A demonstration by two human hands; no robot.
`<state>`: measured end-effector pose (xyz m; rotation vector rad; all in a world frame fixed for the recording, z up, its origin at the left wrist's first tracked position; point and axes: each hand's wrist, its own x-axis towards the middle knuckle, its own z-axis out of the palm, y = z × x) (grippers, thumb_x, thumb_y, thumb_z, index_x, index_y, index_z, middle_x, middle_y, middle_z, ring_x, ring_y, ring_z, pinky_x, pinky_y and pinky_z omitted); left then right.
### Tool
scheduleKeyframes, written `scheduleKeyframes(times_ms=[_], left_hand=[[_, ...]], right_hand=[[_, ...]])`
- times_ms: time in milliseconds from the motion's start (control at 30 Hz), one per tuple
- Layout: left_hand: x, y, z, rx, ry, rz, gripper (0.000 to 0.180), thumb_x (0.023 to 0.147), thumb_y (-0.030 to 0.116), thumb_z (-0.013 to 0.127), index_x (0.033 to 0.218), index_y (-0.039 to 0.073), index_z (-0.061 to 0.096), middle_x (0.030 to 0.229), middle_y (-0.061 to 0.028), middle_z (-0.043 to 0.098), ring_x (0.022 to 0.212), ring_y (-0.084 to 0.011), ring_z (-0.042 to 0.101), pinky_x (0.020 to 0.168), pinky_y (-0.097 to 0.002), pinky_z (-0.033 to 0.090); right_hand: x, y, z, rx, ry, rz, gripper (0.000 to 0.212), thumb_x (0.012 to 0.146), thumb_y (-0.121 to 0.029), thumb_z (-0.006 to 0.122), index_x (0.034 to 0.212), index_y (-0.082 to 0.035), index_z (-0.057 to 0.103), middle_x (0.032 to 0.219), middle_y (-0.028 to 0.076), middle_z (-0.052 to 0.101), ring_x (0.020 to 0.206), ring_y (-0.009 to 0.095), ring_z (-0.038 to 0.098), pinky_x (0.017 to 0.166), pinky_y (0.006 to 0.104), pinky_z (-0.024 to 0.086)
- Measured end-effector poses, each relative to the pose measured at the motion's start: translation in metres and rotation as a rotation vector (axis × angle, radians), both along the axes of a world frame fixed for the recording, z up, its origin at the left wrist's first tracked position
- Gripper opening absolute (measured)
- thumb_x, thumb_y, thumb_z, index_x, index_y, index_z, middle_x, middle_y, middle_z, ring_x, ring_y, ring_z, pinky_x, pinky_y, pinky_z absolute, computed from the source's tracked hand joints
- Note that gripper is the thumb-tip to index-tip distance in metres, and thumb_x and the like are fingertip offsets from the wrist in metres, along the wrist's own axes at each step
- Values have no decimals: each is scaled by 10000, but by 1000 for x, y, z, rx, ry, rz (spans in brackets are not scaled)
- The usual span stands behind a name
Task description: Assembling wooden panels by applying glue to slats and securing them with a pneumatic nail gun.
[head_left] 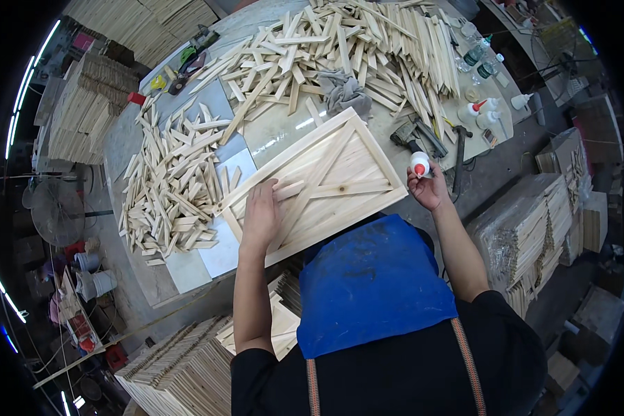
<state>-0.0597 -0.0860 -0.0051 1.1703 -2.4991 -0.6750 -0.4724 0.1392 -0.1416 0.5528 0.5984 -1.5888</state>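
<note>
A rectangular wooden panel [350, 156] with a raised frame and crossing diagonal strips lies tilted across the table's near edge, in front of my body. My left hand [261, 215] is over its left part, fingers together on a short wood strip [289, 191] that sticks out to the right. Just beyond the panel's right end, my right hand [430, 187] grips a small white glue bottle [420, 161] with a red tip, which points toward me. Part of the left fingers' contact with the strip is hidden.
Loose wood strips [177, 180] cover the table's left, with a larger heap [340, 48] behind. A grey cloth [343, 90], a nail gun [412, 135], a hammer [460, 156] and more glue bottles [468, 111] lie beyond the panel. Stacked panels [523, 222] stand at right and lower left.
</note>
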Motion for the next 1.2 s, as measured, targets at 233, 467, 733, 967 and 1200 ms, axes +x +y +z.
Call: scheduleKeyframes(times_ms=[233,467,733,967,1200], left_hand=[[-2,9,-6,-183,2,-73,377,877,18,666,1252,55,670,1208,-143,645,1165,-339,587,1023,-444,467],[3,3,5,-228,44,-133,382,870,10,676,1249,55,685,1171,-141,655,1086,-328,616,972,-416,502],[-39,34,33,975,1128,204,356,1026,114,564,1370,26,596,1151,-131,668,984,-235,649,865,-377,561],[-63,44,1,1676,1494,357,424,1047,188,522,1441,34,510,1125,-156,674,959,-243,663,791,-372,589],[-68,48,1,1704,1516,258,391,1048,182,521,1405,24,530,1130,-169,673,940,-254,670,812,-370,588]], right_hand=[[11,5,26,-5,71,15,668,918,-429,729,1279,96,527,1119,150,661,903,236,668,726,315,576],[28,-7,124,-117,644,63,614,927,-335,732,1375,12,497,1256,186,654,1053,290,694,806,375,610],[126,-51,263,-422,1309,182,752,816,-112,832,1451,0,444,1305,140,652,1151,218,671,986,379,551],[162,-66,258,-478,1570,420,711,739,-59,907,1341,-12,531,1288,128,670,1178,195,658,1017,363,532],[166,-65,251,-433,1559,483,614,748,-105,923,1253,-25,583,1237,119,688,1130,192,679,983,358,549]])
